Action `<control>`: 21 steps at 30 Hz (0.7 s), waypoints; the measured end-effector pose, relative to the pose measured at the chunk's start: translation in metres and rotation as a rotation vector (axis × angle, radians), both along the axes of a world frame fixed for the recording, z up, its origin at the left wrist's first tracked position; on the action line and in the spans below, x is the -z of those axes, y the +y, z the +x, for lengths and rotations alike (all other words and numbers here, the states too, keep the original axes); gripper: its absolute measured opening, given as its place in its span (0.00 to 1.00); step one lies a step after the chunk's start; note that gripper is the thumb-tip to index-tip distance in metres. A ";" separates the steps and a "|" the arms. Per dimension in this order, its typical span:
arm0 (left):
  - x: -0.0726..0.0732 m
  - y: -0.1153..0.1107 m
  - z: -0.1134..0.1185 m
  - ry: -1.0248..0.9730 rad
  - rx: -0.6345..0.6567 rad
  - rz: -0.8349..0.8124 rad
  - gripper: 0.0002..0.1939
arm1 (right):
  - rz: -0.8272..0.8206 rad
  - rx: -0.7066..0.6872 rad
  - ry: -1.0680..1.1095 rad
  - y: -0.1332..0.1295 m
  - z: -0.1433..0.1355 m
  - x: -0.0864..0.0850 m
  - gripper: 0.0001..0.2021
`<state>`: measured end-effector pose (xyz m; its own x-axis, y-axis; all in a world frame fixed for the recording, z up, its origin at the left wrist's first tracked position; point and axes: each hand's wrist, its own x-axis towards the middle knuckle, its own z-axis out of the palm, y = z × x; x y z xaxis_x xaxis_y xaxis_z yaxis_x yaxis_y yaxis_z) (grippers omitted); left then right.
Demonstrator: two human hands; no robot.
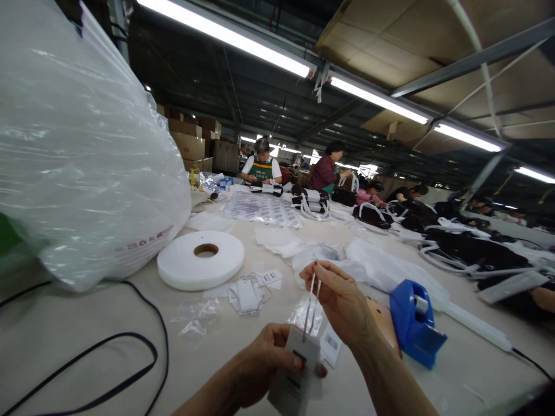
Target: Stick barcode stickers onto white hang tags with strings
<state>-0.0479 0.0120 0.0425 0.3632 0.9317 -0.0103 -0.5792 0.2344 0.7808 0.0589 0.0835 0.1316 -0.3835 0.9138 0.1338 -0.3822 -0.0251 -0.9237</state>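
Observation:
My left hand (264,361) is closed round a pale hang tag (293,388) with dark print, thumb across its front; whether it is one tag or a stack I cannot tell. A thin white string (309,309) rises in a loop from the tag's top end. The fingertips of my right hand (340,297) pinch the upper end of that loop and hold it taut. Behind the hands lie a small clear plastic bag (303,315) and a barcode label (332,345). Several loose tags (248,296) are piled to the left.
A white tape roll (173,267) lies beside a bulging plastic sack (95,156). Right of my hands are a gold phone (384,319) and a blue tape dispenser (414,323). Black cord (151,352) curls at left. Black bags (472,251) and co-workers (262,164) are farther back.

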 end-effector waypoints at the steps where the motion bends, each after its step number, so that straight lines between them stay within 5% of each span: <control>1: 0.001 -0.001 0.001 -0.007 0.018 -0.012 0.15 | -0.015 -0.001 0.016 0.001 0.000 0.001 0.07; 7: 0.007 -0.006 0.005 -0.045 0.083 -0.097 0.25 | -0.109 -0.016 0.100 0.006 0.001 0.009 0.08; 16: 0.013 -0.013 0.009 0.003 -0.006 -0.069 0.17 | -0.242 0.005 0.123 0.013 0.000 0.021 0.12; 21: 0.028 -0.017 0.006 -0.054 0.071 -0.122 0.19 | -0.316 0.061 0.146 0.017 -0.005 0.030 0.15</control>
<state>-0.0419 -0.0050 0.0150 0.4309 0.8968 -0.1005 -0.5984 0.3673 0.7120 0.0539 0.1005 0.1020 -0.3251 0.9393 -0.1099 -0.5191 -0.2744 -0.8094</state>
